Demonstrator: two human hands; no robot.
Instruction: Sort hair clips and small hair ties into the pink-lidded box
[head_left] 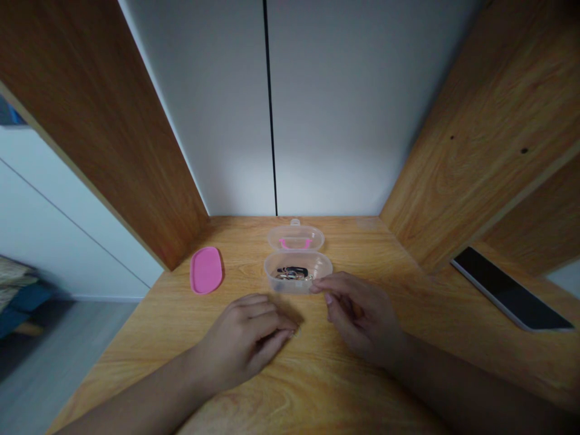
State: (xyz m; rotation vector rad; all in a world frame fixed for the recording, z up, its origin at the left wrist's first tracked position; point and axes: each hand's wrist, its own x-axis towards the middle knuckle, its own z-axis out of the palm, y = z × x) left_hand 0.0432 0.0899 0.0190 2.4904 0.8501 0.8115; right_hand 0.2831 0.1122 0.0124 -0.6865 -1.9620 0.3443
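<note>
My left hand (251, 332) rests low over the wooden tabletop, thumb and index finger pinched at a small, thin, pale loop (296, 332); its exact kind is too small to make out. A clear oval plastic box (276, 284) stands just beyond, its hinged lid (295, 232) tipped back. Inside lies a small pile of jewellery-like pieces (292, 273), dark and metallic. My right hand (357, 311) is at the box's front right corner, index finger stretched to its rim. The thumb is apart from that finger, with nothing visible between them; the other fingers are curled.
A pink oval tray or lid (206, 270) lies left of the box. A dark-screened phone or tablet (512, 290) lies on the right. The tabletop (290, 399) is bounded by a white panel (335, 121) behind and wooden boards on both sides.
</note>
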